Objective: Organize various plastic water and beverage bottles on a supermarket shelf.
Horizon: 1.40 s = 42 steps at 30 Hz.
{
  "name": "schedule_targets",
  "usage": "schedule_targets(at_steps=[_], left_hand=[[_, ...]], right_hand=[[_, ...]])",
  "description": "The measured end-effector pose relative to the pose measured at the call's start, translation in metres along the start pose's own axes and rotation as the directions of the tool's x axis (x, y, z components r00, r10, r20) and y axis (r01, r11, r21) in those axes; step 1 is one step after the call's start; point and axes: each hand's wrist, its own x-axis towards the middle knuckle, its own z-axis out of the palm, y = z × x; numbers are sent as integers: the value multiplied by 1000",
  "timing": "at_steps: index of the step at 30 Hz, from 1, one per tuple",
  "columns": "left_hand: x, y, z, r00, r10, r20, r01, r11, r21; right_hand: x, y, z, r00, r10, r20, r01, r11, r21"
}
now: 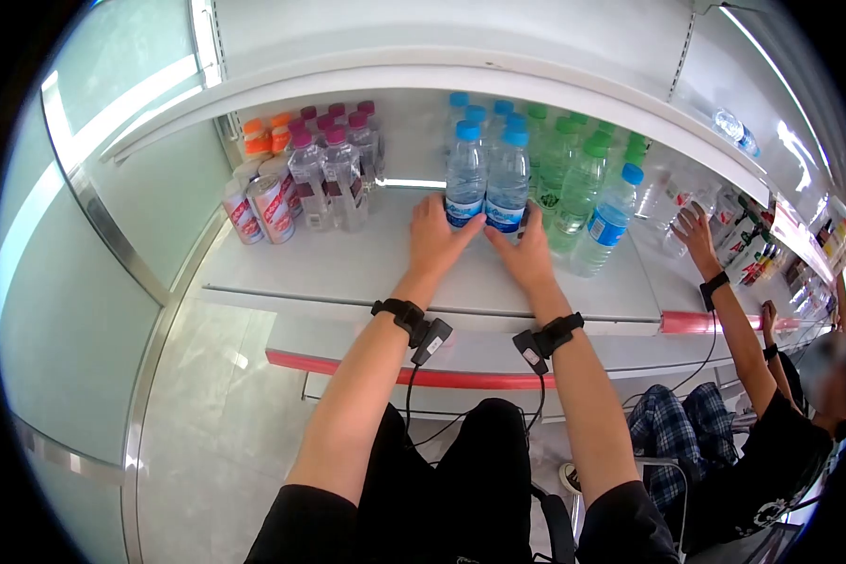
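Observation:
Two clear water bottles with blue caps and blue labels stand upright side by side at the front of a row on the white shelf. My left hand (436,240) is closed on the lower part of the left bottle (466,174), its thumb across the front and its fingers along the left side. In the same way my right hand (526,252) grips the right bottle (509,179), thumb in front, fingers at the right side. More blue-capped bottles (458,105) stand behind these two. Just right of my right hand are green-capped bottles (585,179) and another blue-capped water bottle (613,221).
Left on the shelf (348,268) stand purple-capped bottles (343,174), orange-capped bottles (257,138) and red-and-white cans (271,209). An upper shelf edge (423,77) overhangs them. At right a seated person (761,479) reaches a hand (696,235) toward other bottles. Cables (409,399) hang from my wrist straps.

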Motion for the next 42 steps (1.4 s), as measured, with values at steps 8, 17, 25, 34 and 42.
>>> schedule_targets(at_steps=[8,17,25,34,42], left_hand=[[-1,0,2,999,16,-36,-16,1000,3],[0,4,0,1000,-5,-21,5,1000,5],[2,-1,2,1000,-20,17,20,1000,23],[0,-5,5,1000,-13,-4,13,1000,-25],[-1,-3,5,1000,-24,3,24,1000,-6]], right_hand=[[-2,0,-2,999,11,-53,-8,999,53],[-5,-8,-4,965,-178,-191,164,983,-86],[4,5,2,997,-39,-71,25,983,-183],[1,4,0,999,-1,-39,-2,996,-86],[-1,-5,-2,994,-72,-84,69,997,-31]])
